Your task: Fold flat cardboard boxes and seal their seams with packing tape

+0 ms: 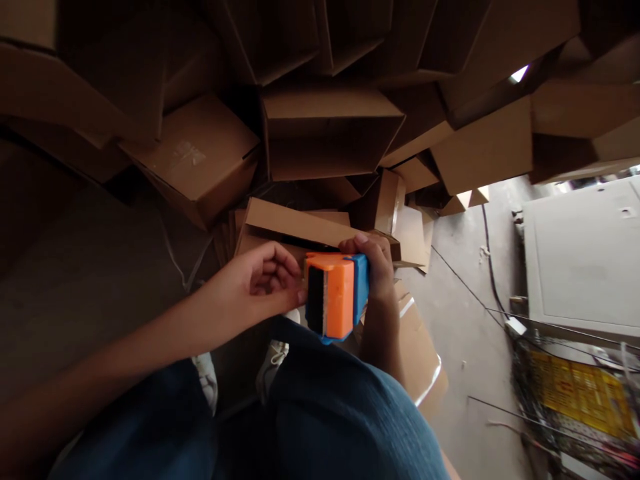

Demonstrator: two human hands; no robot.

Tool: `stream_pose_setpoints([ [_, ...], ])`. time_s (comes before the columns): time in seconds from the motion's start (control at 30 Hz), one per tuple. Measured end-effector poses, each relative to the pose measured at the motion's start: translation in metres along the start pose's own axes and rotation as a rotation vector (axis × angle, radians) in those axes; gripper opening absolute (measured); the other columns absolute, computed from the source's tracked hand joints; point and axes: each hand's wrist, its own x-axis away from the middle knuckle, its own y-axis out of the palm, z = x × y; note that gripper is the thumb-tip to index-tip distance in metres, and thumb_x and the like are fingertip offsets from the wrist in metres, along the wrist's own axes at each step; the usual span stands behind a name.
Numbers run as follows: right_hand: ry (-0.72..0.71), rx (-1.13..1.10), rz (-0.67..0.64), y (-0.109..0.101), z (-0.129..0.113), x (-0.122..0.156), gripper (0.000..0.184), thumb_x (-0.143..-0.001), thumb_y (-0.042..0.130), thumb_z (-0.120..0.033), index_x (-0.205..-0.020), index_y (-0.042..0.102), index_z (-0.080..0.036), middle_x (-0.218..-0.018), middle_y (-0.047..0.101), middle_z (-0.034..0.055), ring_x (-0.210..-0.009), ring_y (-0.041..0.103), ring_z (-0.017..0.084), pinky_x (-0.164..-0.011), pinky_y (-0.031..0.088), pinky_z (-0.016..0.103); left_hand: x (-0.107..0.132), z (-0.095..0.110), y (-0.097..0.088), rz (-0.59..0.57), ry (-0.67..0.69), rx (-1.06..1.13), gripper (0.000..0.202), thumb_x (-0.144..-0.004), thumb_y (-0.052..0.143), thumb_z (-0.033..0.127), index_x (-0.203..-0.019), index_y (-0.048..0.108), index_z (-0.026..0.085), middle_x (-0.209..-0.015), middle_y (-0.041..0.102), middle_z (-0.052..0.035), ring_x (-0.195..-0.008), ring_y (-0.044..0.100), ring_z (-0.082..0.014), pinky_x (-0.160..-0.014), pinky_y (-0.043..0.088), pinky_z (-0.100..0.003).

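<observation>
An orange and blue tape dispenser (340,297) is held over my knees, its dark end turned to the left. My right hand (375,263) grips it from the right, fingers wrapped over the blue part. At its left edge is my left hand (273,280), fingers curled and thumb stretched toward the dark end. Whether a strip of tape lies between that thumb and forefinger is too small to make out. Just beyond both hands lies a cardboard box (305,223) with a long raised flap, partly hidden by them.
Piled cardboard boxes fill the far side, among them an open box (333,133) and a taped box (200,150). A flattened carton (420,347) lies right of my knee. Farther right are a white cabinet (585,257), a black cable (493,267) and a yellow package (580,393).
</observation>
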Motion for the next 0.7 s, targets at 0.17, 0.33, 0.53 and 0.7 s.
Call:
stream_pose_setpoints([
  [0.17,0.0,-0.074,-0.034,0.001,-0.006,0.0,0.056,-0.086,0.063,-0.058,-0.051,0.04,-0.021,-0.051,0.033,-0.0023,-0.048,0.027,0.011,-0.047,0.022,0.03,-0.001,0.006,-0.005,-0.068,-0.038,0.024,0.021,-0.076,0.081,0.033,-0.08,0.067,0.019,-0.07,0.061,0.0045,-0.064,0.054,-0.0076,-0.057,0.042,-0.017],
  [0.33,0.025,-0.105,-0.018,0.003,-0.008,-0.002,0.059,-0.084,0.065,-0.059,-0.049,0.034,-0.021,-0.051,0.03,-0.0029,-0.049,0.026,0.01,-0.047,0.021,0.029,0.002,0.002,-0.007,-0.046,-0.051,-0.032,0.021,-0.08,0.077,0.038,-0.079,0.065,0.021,-0.069,0.062,0.005,-0.057,0.05,-0.0065,-0.047,0.035,-0.015],
  [0.53,0.048,-0.059,-0.014,0.004,-0.01,-0.001,0.06,-0.084,0.064,-0.061,-0.049,0.034,-0.021,-0.051,0.032,-0.0027,-0.049,0.027,0.01,-0.047,0.022,0.029,0.009,0.003,-0.001,0.033,0.039,-0.098,0.022,-0.084,0.073,0.04,-0.08,0.062,0.021,-0.071,0.063,0.0035,-0.065,0.06,-0.0106,-0.051,0.042,-0.018],
  [0.7,0.051,-0.068,-0.003,0.004,-0.01,0.0,0.06,-0.084,0.064,-0.062,-0.05,0.034,-0.022,-0.052,0.032,-0.0023,-0.048,0.027,0.011,-0.047,0.023,0.03,0.019,0.004,0.012,0.168,0.136,-0.282,0.02,-0.093,0.062,0.04,-0.084,0.06,0.022,-0.077,0.062,0.0024,-0.074,0.061,-0.0135,-0.063,0.048,-0.024],
])
